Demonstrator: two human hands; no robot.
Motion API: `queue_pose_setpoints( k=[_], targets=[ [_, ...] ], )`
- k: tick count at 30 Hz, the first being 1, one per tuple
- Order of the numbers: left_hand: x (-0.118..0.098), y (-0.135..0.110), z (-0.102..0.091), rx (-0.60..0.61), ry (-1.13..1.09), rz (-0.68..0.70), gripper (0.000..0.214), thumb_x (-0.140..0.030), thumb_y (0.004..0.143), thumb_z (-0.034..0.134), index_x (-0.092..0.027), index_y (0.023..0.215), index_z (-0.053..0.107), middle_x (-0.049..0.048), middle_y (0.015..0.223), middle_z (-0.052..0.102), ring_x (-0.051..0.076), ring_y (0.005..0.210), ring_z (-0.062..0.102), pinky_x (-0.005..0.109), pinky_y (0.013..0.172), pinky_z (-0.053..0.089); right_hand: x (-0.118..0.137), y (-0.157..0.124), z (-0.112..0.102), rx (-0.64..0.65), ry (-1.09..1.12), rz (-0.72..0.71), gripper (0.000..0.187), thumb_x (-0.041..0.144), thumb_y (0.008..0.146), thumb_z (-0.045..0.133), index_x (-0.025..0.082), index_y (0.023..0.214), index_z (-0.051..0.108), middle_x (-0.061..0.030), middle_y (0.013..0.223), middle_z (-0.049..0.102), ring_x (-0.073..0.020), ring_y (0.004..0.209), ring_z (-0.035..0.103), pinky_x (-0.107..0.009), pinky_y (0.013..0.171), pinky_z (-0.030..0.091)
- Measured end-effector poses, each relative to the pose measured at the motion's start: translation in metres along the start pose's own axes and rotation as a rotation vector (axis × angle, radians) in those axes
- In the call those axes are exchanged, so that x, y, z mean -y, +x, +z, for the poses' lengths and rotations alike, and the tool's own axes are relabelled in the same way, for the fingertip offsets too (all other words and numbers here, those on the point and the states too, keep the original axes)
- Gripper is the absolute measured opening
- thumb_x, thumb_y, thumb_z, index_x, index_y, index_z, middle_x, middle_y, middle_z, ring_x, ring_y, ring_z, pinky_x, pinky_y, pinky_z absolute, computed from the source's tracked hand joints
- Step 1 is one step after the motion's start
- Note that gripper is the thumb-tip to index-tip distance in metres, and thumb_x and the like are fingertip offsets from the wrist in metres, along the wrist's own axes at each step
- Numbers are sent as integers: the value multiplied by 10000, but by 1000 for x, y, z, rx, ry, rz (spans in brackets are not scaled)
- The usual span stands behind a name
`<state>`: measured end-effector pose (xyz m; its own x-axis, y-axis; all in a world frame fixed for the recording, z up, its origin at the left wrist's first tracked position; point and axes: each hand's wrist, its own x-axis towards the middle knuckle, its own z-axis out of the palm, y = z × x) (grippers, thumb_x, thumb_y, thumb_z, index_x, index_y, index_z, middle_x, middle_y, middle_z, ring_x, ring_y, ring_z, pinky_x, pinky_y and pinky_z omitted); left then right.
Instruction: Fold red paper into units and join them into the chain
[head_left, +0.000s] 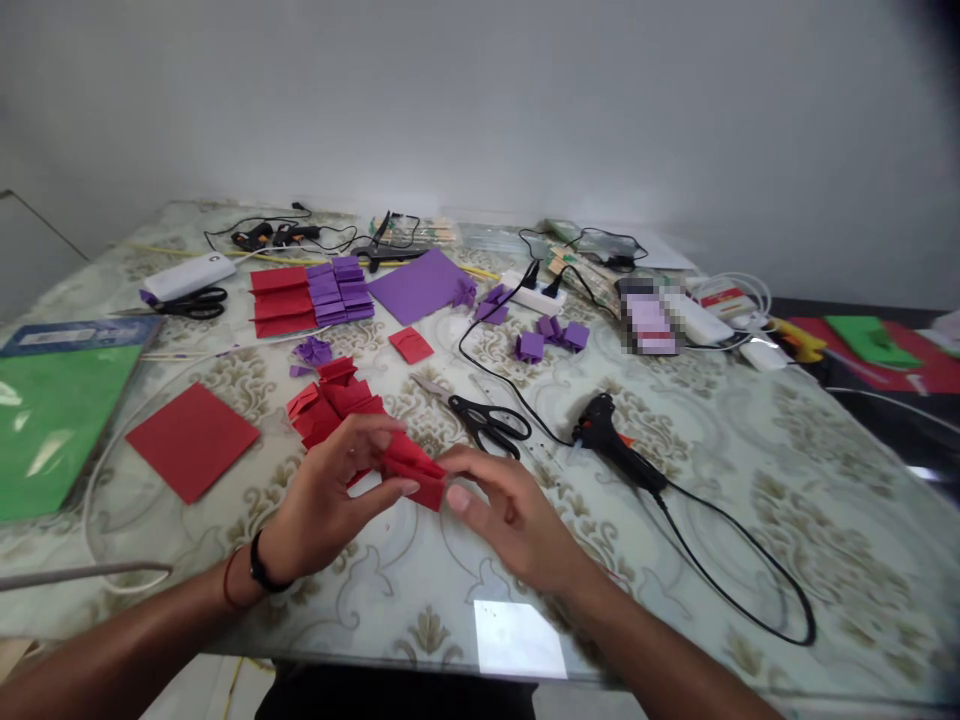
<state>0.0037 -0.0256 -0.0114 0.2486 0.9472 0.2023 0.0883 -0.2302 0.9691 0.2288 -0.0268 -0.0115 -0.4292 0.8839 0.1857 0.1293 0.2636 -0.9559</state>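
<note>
Fingers [366, 427] of the L hand [322, 505] are clamping the folded red paper [409, 459] over the table [382, 590], w/ R hand [517, 515] touching its right end, tho from my remote end I'm not managing to tell if it's gripping. Red pleated pcs [326, 402] are lying behind L hand, w/ a red sheet [193, 440] to the left, scissors [465, 406] & glue gun [622, 458] resting right, & purple cubes [530, 347] sitting farther back.

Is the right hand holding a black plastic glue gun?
No, the right hand touches a folded red paper piece, and the nearest glue gun lies on the patterned table.
</note>
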Motion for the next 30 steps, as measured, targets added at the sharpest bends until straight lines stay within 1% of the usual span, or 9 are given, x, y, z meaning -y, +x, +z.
queue_pose_setpoints(
  k=[2,3,7,12,17,21,23,26,30],
  targets=[
    [-1,-1,0,-17,17,-41,491,-252,869,833,-233,1305,608,28,933,757,203,877,756,320,821,624,1,0,0,26,-9,15,212,382,977,659,220,1093,731,-43,996,757,-210,910,701,-312,812,519],
    [-2,0,0,-7,25,-61,482,-252,870,828,-227,1303,618,21,908,756,199,858,752,312,802,619,1,1,1,29,-26,37,214,395,959,684,214,1060,735,-41,974,755,-210,891,696,-311,802,514],
    [-4,1,0,64,19,-138,205,-246,897,783,-206,1089,723,-9,802,744,156,754,732,246,701,584,-1,3,3,3,-113,117,198,356,970,673,198,860,721,-9,806,720,-173,766,650,-283,733,478],
    [-9,4,-1,102,-50,-205,121,-263,902,769,-181,982,730,-21,706,743,126,644,697,216,630,543,-1,5,4,-44,-123,119,243,333,960,669,195,761,674,20,693,657,-145,666,590,-260,663,444],
    [-9,8,-2,133,-54,-311,172,-313,861,808,-165,868,720,7,685,773,139,631,707,227,632,544,-2,5,4,-52,-137,126,239,331,965,643,193,772,674,7,715,669,-155,685,596,-271,674,449],
    [-5,8,-2,133,-74,-385,227,-337,834,832,-171,908,695,18,702,796,165,650,740,240,636,553,-2,6,4,-73,-114,138,179,327,948,660,194,836,703,-1,755,686,-163,722,612,-279,709,471],
    [-4,8,-2,179,-49,-411,228,-361,852,818,-165,905,715,32,720,802,177,675,754,245,644,560,-1,7,4,-75,-101,159,151,323,937,670,194,878,721,-7,774,700,-168,734,620,-286,720,478],
    [-3,7,-2,284,-1,-423,265,-402,906,757,-155,811,751,55,737,805,184,684,761,251,643,581,-2,6,4,-72,-73,178,138,330,920,690,197,920,726,-9,787,707,-172,742,629,-295,736,489],
    [-4,6,-2,271,-10,-405,337,-443,940,707,-142,797,761,72,720,807,190,651,770,260,627,611,-3,6,4,-76,-24,201,208,352,892,728,198,1030,714,-12,841,714,-179,792,645,-304,779,502]
  ],
)
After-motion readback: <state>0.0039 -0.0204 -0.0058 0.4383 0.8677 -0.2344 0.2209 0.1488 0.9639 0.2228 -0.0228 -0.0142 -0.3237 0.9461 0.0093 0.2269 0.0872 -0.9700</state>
